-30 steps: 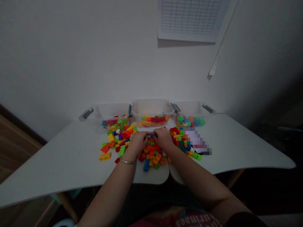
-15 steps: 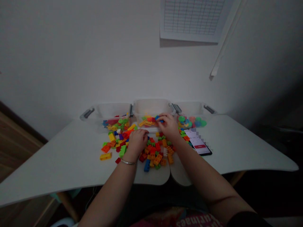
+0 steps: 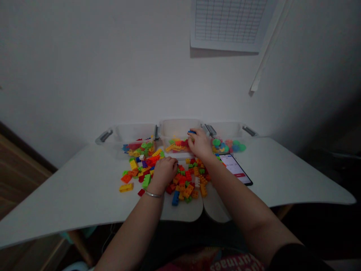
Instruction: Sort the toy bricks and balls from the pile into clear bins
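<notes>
A heap of coloured plastic bricks point(image 3: 183, 184) lies on the white table point(image 3: 70, 195) in front of me. My right hand point(image 3: 199, 145) reaches over the middle clear bin point(image 3: 180, 130), fingers pinched on a small blue brick point(image 3: 192, 132) above red and yellow bricks inside. My left hand point(image 3: 165, 169), a bracelet on its wrist, rests curled on the heap's left part; whether it holds a brick is hidden.
A left clear bin point(image 3: 129, 135) holds mixed bricks, a right clear bin point(image 3: 229, 131) holds round green, pink and blue pieces. A lit phone point(image 3: 236, 170) lies right of the heap. A yellow brick point(image 3: 125, 187) sits apart at the left. Wall stands right behind the bins.
My right hand lifted from the heap with the blue brick and moved forward over the middle bin. The left hand stayed on the heap.
</notes>
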The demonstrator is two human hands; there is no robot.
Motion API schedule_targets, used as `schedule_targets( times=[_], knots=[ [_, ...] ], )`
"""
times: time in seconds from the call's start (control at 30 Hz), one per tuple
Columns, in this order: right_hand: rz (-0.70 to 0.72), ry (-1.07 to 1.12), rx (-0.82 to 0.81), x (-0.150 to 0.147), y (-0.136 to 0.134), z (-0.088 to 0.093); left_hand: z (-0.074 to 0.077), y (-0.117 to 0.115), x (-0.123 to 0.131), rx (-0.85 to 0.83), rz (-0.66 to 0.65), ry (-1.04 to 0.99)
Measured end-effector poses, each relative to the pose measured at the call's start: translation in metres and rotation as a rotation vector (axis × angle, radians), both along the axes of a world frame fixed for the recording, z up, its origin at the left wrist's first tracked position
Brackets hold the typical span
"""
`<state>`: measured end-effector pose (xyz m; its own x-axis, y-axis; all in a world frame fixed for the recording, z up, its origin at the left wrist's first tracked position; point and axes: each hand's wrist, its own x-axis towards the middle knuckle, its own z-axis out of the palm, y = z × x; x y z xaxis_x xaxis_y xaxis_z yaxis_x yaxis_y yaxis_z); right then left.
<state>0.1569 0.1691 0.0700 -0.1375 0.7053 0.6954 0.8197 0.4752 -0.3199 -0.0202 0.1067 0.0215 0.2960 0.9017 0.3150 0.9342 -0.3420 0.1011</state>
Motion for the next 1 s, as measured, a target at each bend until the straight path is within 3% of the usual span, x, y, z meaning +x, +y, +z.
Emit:
schedule_targets(
  times=[0.27, 0.43, 0.8, 1.0],
  knots=[
    [-0.089, -0.206, -0.092, -0.001, -0.005, 0.003, 0.002, -0.001, 0.0, -0.028, 0.002, 0.022],
    [-0.109, -0.29, -0.05, 0.001, -0.009, 0.0, 0.002, -0.001, 0.0, -0.039, -0.006, 0.006],
    [0.017, -0.245, -0.065, 0.009, -0.007, -0.002, 0.002, -0.001, 0.0, 0.026, -0.051, 0.021],
    [0.108, -0.111, 0.051, 0.01, -0.03, 0.011, 0.0, 0.001, 0.0, 0.04, -0.049, 0.013]
  ],
)
